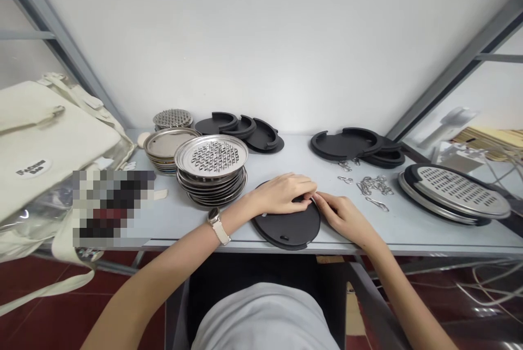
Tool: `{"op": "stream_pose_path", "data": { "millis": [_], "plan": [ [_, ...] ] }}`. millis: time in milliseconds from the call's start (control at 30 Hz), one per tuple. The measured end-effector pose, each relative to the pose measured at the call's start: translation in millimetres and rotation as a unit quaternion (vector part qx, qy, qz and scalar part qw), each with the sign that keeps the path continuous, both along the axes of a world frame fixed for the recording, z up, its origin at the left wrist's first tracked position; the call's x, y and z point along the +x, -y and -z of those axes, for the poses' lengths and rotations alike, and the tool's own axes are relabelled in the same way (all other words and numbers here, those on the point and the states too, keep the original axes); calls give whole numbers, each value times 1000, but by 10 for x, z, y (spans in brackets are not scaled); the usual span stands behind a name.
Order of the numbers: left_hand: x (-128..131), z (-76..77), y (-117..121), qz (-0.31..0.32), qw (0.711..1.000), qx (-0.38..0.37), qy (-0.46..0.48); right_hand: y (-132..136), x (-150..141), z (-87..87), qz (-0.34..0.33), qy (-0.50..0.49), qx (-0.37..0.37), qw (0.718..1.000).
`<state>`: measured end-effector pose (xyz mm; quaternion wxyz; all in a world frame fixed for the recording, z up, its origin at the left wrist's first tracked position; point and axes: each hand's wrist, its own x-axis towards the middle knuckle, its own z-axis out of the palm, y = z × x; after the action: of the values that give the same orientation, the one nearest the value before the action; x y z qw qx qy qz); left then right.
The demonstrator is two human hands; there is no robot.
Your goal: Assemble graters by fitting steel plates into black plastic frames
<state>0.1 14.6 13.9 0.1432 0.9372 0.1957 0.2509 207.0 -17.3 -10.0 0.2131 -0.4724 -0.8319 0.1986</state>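
Observation:
A black round plastic holder (pixel 286 227) lies flat near the table's front edge, with a small slot in its near part. My left hand (pixel 286 193) reaches over its far side, fingers curled at the upper right rim. My right hand (pixel 341 218) meets it there, thumb and forefinger pinched together. A tiny pale bit shows between the fingertips, too small to name. Close by on the right lie loose metal clips (pixel 373 185). Left of the holder stands a stack of round metal grater plates (pixel 211 158), the top one with raised teeth.
More metal discs (pixel 169 144) and a spiky grater plate (pixel 172 118) stand behind. Black holders (pixel 261 136) lie along the wall, others (pixel 345 144) farther right. Slotted grater plates in holders (pixel 460 191) pile at right. A cream bag (pixel 53 143) takes up the left end.

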Motion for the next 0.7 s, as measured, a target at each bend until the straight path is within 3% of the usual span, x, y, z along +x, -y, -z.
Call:
{"op": "stream_pose_path", "data": {
  "millis": [333, 700],
  "plan": [
    [-9, -5, 8, -2, 999, -39, -5, 18, -3, -13, 4, -7, 12, 1000],
    [-2, -2, 25, -18, 1000, -14, -17, 1, -7, 4, 7, -3, 0, 1000]
  ]
}}
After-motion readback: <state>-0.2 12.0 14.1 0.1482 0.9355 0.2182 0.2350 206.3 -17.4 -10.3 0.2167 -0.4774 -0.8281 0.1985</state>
